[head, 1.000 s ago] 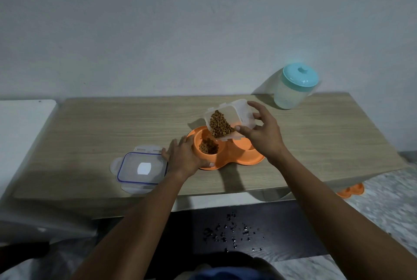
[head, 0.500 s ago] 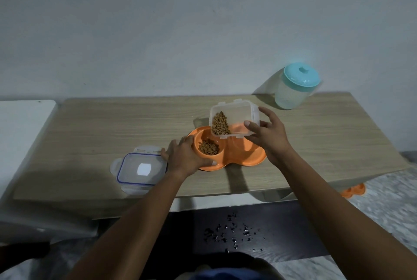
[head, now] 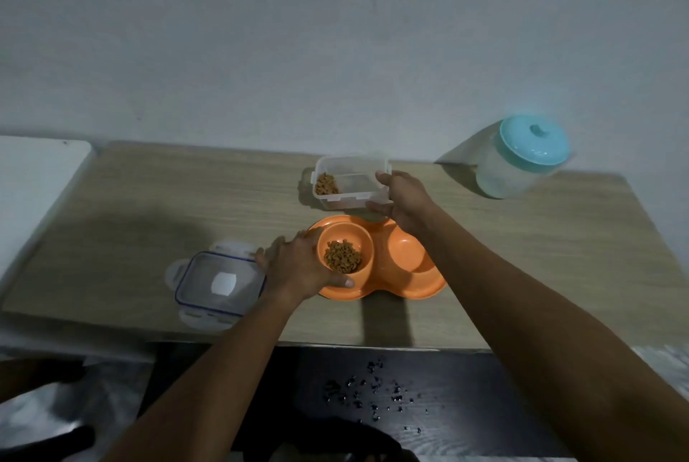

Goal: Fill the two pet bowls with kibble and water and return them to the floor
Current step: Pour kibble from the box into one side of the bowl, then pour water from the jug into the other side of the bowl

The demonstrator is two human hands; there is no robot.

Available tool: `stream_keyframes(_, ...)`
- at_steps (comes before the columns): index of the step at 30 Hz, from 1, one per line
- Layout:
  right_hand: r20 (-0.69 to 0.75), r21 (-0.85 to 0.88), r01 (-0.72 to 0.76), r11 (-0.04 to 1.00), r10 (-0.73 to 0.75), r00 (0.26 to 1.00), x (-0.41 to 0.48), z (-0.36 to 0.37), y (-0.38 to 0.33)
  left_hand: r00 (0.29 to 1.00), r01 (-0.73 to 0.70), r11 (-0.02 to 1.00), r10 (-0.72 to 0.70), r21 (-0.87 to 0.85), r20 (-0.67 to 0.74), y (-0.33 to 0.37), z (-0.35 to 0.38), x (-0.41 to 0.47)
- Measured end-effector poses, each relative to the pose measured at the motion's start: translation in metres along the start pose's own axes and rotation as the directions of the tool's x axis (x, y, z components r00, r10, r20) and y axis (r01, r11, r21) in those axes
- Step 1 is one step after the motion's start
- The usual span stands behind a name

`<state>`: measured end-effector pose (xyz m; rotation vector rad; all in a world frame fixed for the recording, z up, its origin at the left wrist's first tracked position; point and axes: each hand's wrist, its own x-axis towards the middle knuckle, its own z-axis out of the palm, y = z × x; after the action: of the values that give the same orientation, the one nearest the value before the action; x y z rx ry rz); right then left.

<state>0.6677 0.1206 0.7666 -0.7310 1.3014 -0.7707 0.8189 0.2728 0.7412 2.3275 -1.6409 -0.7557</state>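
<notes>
An orange double pet bowl (head: 412,286) sits near the front of the wooden table (head: 149,208). Its left cup holds brown kibble (head: 342,257); its right cup (head: 406,251) holds nothing. My left hand (head: 298,267) grips the bowl's left rim, thumb on the front edge. My right hand (head: 400,200) holds a clear plastic kibble container (head: 350,182) upright just behind the bowl, low at the table surface. A little kibble lies in the container's left corner. A translucent water jug with a teal lid (head: 522,159) stands at the back right.
The container's clear lid with a blue seal (head: 218,284) lies flat left of the bowl, touching my left hand. A white surface (head: 33,178) adjoins the table's left end. A dark bench with scattered dark bits (head: 373,390) lies below the front edge.
My right hand tipped the container back upright, stopping the pour, and carried it away from over the bowl to the table behind. My left hand stayed on the bowl.
</notes>
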Motion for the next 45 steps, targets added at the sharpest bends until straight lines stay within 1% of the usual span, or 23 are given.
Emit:
stream_keyframes(3,0.061,-0.022,-0.092,0.996,0.093,0.994,0.016,0.015,0.005,1.0,0.019,1.0,-0.019,0.015,0.0,0.002,-0.001,-0.001)
stream_keyframes(5,0.063,-0.031,-0.127,0.991,0.129,0.99,0.022,0.02,0.009,1.0,0.028,1.0,-0.028,0.004,0.008,0.003,-0.002,-0.001)
stream_keyframes(10,0.03,-0.106,-0.035,0.994,0.038,0.999,0.032,0.021,0.017,0.997,0.067,0.998,-0.066,-0.006,0.031,0.005,-0.003,0.0)
stream_keyframes(15,-0.022,-0.183,0.001,0.983,-0.005,1.0,0.026,0.011,0.02,0.994,0.091,0.996,-0.092,0.019,0.051,0.012,-0.006,-0.001)
stream_keyframes(17,-0.045,-0.242,0.051,0.969,-0.064,0.997,0.028,-0.001,0.025,0.993,0.107,0.992,-0.11,0.063,0.052,0.017,-0.007,0.002)
stream_keyframes(19,-0.115,-0.331,0.127,0.935,-0.173,0.978,0.025,-0.019,0.026,0.989,0.126,0.985,-0.134,0.116,0.066,0.028,-0.006,0.003)
stream_keyframes(21,-0.173,-0.39,0.22,0.894,-0.306,0.936,0.006,-0.035,0.018,0.982,0.154,0.976,-0.168,0.151,0.089,0.041,-0.007,0.004)
stream_keyframes(23,-0.26,-0.441,0.325,0.837,-0.466,0.846,-0.01,-0.062,0.006,0.976,0.156,0.972,-0.179,0.176,0.121,0.06,-0.004,0.007)
stream_keyframes(25,-0.328,-0.479,0.404,0.78,-0.585,0.741,-0.022,-0.088,-0.007,0.972,0.153,0.974,-0.179,0.166,0.155,0.083,-0.003,0.01)
stream_keyframes(28,-0.437,-0.507,0.442,0.74,-0.663,0.608,-0.023,-0.12,-0.029,0.969,0.124,0.984,-0.147,0.126,0.199,0.114,0.003,0.013)
stream_keyframes(30,-0.496,-0.531,0.422,0.735,-0.673,0.548,-0.018,-0.144,-0.048,0.975,0.09,0.982,-0.121,0.168,0.189,0.133,0.01,0.012)
stream_keyframes(32,-0.534,-0.545,0.356,0.759,-0.641,0.551,-0.009,-0.165,-0.061,0.98,0.064,0.977,-0.099,0.202,0.17,0.145,0.017,0.014)
stream_keyframes(35,-0.535,-0.548,0.291,0.784,-0.596,0.598,0.003,-0.197,-0.078,0.984,0.053,0.981,-0.084,0.189,0.157,0.164,0.027,0.019)
stream_keyframes(36,-0.522,-0.549,0.28,0.788,-0.584,0.621,0.008,-0.206,-0.082,0.986,0.053,0.982,-0.081,0.18,0.148,0.168,0.029,0.021)
stream_keyframes(40,-0.412,-0.531,0.252,0.809,-0.506,0.758,0.031,-0.233,-0.095,0.989,0.071,0.986,-0.09,0.15,0.118,0.175,0.039,0.028)
stream_keyframes(41,-0.393,-0.514,0.249,0.821,-0.483,0.782,0.036,-0.237,-0.099,0.99,0.077,0.986,-0.093,0.146,0.107,0.176,0.042,0.03)
stream_keyframes(43,-0.38,-0.51,0.238,0.827,-0.465,0.8,0.043,-0.243,-0.102,0.991,0.09,0.986,-0.104,0.143,0.089,0.176,0.045,0.034)
stream_keyframes(45,-0.401,-0.505,0.24,0.829,-0.472,0.785,0.048,-0.249,-0.099,0.989,0.107,0.984,-0.12,0.144,0.082,0.175,0.048,0.036)
